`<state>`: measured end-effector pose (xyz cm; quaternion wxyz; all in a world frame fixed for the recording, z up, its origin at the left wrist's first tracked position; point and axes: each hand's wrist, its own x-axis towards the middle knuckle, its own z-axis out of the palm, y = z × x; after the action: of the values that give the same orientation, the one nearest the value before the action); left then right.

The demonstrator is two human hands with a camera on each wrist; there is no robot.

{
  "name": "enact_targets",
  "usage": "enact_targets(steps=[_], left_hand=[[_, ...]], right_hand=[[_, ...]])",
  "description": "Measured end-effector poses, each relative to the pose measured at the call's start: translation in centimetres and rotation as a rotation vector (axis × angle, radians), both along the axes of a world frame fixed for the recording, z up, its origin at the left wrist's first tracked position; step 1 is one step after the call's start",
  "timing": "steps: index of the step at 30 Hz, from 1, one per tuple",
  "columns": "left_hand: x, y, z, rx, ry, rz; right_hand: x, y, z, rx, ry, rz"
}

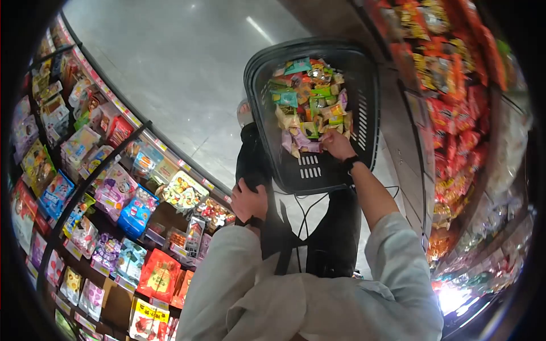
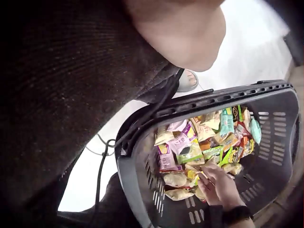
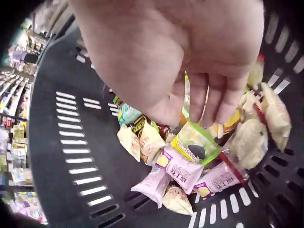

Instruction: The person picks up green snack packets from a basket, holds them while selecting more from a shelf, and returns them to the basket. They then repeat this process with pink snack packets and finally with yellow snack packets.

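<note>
My right hand (image 1: 339, 145) reaches down into a black shopping basket (image 1: 261, 74) and pinches a small snack packet among many others. In the right wrist view the thumb and curled fingers meet around the edge of a green-and-clear packet (image 3: 197, 142). Light purple packets (image 3: 179, 167) and cream-coloured packets (image 3: 178, 200) lie close below them. Teal and green wrapped snacks (image 1: 285, 98) fill the basket's far left part. Over on my left thigh, my left hand (image 1: 249, 202) rests with relaxed fingers and holds nothing.
A shelf of bagged sweets (image 1: 114, 190) curves along the left side. On the right, a display carries red and orange snack packs (image 1: 452, 122). Thin black cords (image 1: 304, 219) hang between my legs. Grey floor (image 1: 170, 62) stretches ahead.
</note>
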<state>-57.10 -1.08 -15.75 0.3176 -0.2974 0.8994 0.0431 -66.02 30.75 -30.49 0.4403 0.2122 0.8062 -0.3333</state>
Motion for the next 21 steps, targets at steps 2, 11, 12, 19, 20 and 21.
enact_targets(steps=[2,11,12,19,20,21], left_hand=[[-0.2,0.2,-0.2,-0.027,0.018,-0.001],[-1.8,-0.3,-0.8,-0.031,-0.034,0.011],[-1.8,-0.3,-0.9,-0.035,-0.025,0.002],[-1.5,0.3,-1.1,-0.041,-0.037,0.022],[-1.4,0.3,-1.1,-0.039,-0.035,0.032],[-1.3,0.3,-1.1,-0.037,-0.033,0.041]], right_hand=[[-0.4,-1.9,-5.9,0.013,0.045,0.102],[-0.5,-6.9,-13.0,0.322,0.116,0.470],[-1.0,-6.7,-12.6,0.307,0.079,0.503],[-8.5,-3.6,-9.5,0.349,0.568,0.614],[-9.1,-3.2,-10.1,0.357,0.508,0.660],[-9.5,-2.8,-10.7,0.365,0.447,0.704]])
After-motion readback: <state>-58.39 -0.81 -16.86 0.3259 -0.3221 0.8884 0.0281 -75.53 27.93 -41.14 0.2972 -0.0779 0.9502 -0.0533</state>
